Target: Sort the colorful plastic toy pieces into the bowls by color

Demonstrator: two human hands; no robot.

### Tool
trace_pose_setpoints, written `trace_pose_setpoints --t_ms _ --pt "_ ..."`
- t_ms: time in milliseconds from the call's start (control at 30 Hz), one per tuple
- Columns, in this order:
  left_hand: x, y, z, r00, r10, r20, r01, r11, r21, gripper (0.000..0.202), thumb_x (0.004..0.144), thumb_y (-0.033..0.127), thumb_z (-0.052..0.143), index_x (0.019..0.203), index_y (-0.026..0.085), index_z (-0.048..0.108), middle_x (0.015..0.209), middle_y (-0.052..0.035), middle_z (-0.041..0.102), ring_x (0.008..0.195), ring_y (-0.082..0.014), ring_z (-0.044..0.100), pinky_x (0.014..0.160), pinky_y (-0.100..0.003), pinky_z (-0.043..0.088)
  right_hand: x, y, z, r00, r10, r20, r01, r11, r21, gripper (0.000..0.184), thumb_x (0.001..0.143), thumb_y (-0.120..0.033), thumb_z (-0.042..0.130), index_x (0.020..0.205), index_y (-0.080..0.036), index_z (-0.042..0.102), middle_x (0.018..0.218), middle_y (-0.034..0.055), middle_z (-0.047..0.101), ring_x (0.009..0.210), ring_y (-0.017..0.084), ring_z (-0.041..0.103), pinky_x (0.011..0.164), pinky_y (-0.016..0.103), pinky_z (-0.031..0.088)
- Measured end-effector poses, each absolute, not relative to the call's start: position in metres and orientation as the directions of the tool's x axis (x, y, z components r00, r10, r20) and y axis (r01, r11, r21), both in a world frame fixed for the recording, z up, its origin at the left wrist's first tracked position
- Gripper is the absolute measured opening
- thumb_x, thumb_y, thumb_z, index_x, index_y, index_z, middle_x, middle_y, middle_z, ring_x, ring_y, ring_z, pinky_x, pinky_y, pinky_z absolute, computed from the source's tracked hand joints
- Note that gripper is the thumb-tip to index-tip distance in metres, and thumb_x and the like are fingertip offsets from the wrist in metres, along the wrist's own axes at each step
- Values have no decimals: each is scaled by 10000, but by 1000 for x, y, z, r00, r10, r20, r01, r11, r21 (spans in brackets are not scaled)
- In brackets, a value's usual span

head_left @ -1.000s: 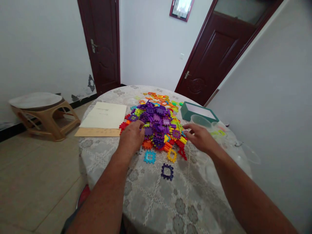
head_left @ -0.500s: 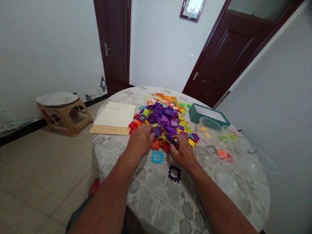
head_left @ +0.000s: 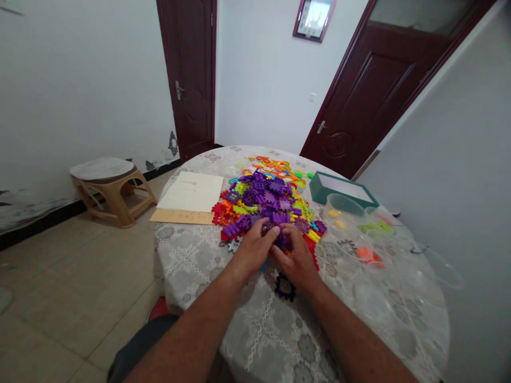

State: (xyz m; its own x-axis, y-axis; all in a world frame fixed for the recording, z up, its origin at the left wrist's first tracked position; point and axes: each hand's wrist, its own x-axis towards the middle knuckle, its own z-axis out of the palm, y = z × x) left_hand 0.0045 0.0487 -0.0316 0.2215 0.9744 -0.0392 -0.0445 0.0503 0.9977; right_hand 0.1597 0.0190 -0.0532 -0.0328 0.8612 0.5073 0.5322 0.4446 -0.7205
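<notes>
A green box (head_left: 341, 187) with a white inside is sitting to the right of the pile (head_left: 269, 199). Clear round tubs (head_left: 343, 205) are standing nearer than the box, also right of the pile, a few with orange or yellow-green bits in them. A cream sheet (head_left: 191, 191) is lying on a tan board to the left of the pile, and a plastic stool (head_left: 109, 186) is standing on the tiled floor further left.

The tabletop (head_left: 259, 330) is round and is wearing a grey lace-patterned cloth. The pile is a heap of flat, toothed plastic tiles, mostly purple on top (orange, red, yellow and lime below and behind). A dark square frame tile (head_left: 285, 287) is lying alone just in front of the pile, partly under the right wrist.

The left hand (head_left: 255, 247) and right hand (head_left: 295, 260) are meeting at the near edge of the pile, fingertips pressing together and pinching a purple tile (head_left: 279, 239) between them; its shape is mostly hiding behind the fingers.
</notes>
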Motion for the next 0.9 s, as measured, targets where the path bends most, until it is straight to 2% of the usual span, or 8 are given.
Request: trace_pose_setpoints --t_ms 100,200,300,400,467,533,633,900 --pt "7 48 -31 198 978 -74 -184 111 977 395 939 406 686 1291 229 673 1300 -123 716 1133 -256 700 824 -325 610 159 15 -49 -73 895 441 433 427 -794 244 941 -373 688 1146 -250 638 1353 89 648 1207 269 616 1043 437 514" --pt "6 49 -30 250 949 -194 -413 285 865 303 941 306 645 1224 199 664 1114 -110 742 919 -223 723 673 -327 634 162 15 -50 -57 945 321 266 324 -908 244 1015 -451 583 1147 -260 657 1338 75 668 1078 252 673 852 389 598" --pt "5 52 -30 299 924 -240 -550 372 748 190 937 227 635 1111 168 682 999 -89 745 837 -196 722 645 -331 653 165 18 -55 5 974 228 197 223 -955 313 1049 -519 519 1173 -264 652 1104 52 720 842 223 695 686 355 599" --pt "3 52 -30 307 917 -252 -549 388 740 157 950 267 678 1059 156 699 990 -87 756 817 -189 730 600 -304 649 165 22 -61 91 975 203 187 184 -965 323 1055 -534 502 1178 -258 618 858 1 701 680 207 670 646 353 584" --pt "0 51 -30 271 927 -261 -512 368 776 183 952 305 704 1066 163 705 985 -78 762 790 -183 729 561 -283 638 163 24 -61 150 948 280 245 239 -940 281 1051 -489 526 1178 -253 611 952 24 728 758 209 695 737 369 593" --pt "-3 51 -29 226 932 -284 -470 359 806 201 939 320 730 1076 175 708 986 -62 761 788 -185 733 530 -279 632 162 26 -59 172 884 434 359 354 -863 202 1026 -415 585 1119 -242 630 1183 79 716 1005 227 704 935 404 569" --pt "-6 56 -24 199 934 -298 -428 356 831 196 915 275 757 1076 181 700 972 -44 761 769 -182 743 544 -282 642 162 29 -53 109 779 618 495 496 -713 127 989 -341 657 1046 -229 641 1391 134 625 1319 253 587 1148 434 453" --pt "0 69 11 177 928 -329 -476 373 796 120 960 199 671 1064 144 693 957 -81 783 727 -188 760 537 -264 643 166 30 -47 88 644 760 596 577 -558 113 996 -245 634 1104 -213 621 1375 164 607 1417 249 513 1198 446 434"
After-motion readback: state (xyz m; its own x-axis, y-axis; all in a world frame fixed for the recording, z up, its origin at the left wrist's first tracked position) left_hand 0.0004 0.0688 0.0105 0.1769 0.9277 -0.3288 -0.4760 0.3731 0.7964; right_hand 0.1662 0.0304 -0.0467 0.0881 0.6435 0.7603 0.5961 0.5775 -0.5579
